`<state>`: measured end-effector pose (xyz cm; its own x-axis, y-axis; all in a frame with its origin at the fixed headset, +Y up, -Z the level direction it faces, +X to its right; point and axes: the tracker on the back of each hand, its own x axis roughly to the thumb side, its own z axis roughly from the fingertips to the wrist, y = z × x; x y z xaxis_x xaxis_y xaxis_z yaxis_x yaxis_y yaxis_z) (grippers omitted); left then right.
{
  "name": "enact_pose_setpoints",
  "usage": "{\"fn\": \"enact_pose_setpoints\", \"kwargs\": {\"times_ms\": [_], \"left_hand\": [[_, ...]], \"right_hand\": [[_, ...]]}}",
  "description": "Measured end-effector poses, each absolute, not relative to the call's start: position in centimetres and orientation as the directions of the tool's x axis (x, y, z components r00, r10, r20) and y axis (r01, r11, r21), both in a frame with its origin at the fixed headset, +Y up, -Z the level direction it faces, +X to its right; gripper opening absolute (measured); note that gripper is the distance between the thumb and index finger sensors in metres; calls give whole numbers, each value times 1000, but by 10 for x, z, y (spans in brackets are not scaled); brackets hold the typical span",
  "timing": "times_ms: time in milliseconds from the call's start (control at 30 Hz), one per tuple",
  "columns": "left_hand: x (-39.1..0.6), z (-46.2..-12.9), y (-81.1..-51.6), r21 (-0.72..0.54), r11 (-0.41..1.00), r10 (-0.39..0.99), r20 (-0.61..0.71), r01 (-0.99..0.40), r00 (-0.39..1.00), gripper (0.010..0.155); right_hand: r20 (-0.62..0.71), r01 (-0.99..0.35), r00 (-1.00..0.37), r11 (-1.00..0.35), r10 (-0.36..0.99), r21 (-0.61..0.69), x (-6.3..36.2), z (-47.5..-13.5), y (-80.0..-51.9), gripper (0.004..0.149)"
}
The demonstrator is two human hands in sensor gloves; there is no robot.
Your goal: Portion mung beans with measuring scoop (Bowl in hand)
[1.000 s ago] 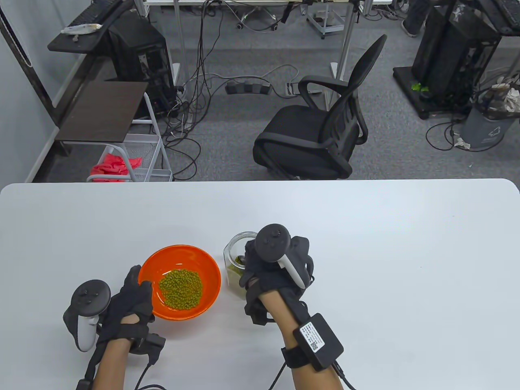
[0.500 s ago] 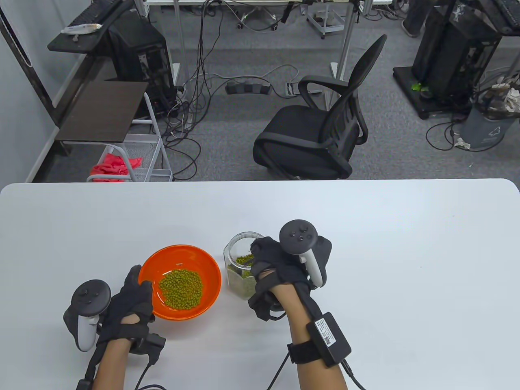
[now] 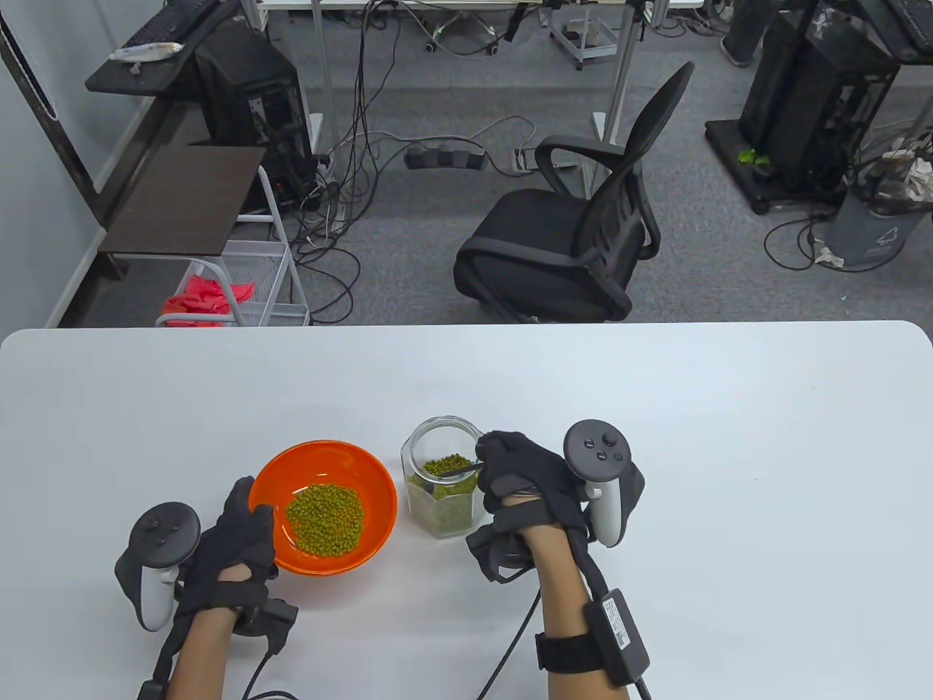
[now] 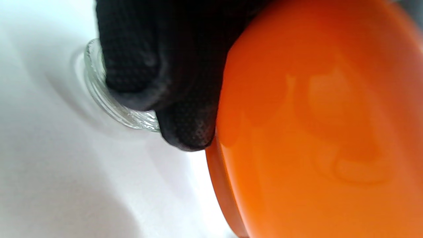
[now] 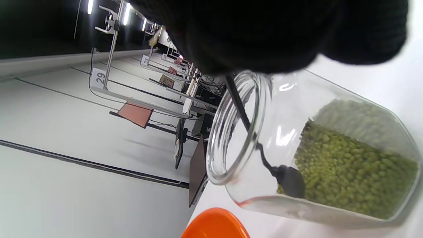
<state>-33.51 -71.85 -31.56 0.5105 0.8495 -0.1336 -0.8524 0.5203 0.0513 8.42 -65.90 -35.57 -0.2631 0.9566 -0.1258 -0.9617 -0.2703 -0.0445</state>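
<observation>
The right hand (image 3: 536, 485) holds the thin handle of the scoop (image 5: 288, 180), its grip closed on it; the scoop head sits inside the glass jar (image 3: 442, 485), at the surface of the mung beans (image 5: 347, 165); the jar stands on the bench (image 3: 656, 408), just beside the orange bowl (image 3: 379, 503). The left hand (image 3: 233, 543) grips the bowl rim, thumb inside, fingers under the wall; the bowl already holds a layer of beans. Risks, as judgement: a heaped scoop may shed beans across the gap between jar and bowl; the handle may catch the jar mouth and tip the unsupported jar; a loosened bowl grip may tilt its contents out.
</observation>
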Motion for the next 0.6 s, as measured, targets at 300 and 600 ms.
{"fn": "enact_pose_setpoints", "kwargs": {"times_ms": [300,600], "left_hand": [[-335,-315,-718,53,524,847,-136,-850,513,64],[-334,-316,-719,51,525,846,-141,-849,514,64]], "right_hand": [[-135,-985,-135,-148,982,-84,101,-347,-668,40],[-159,-993,-42,-59,986,-102,116,-343,-677,40]]}}
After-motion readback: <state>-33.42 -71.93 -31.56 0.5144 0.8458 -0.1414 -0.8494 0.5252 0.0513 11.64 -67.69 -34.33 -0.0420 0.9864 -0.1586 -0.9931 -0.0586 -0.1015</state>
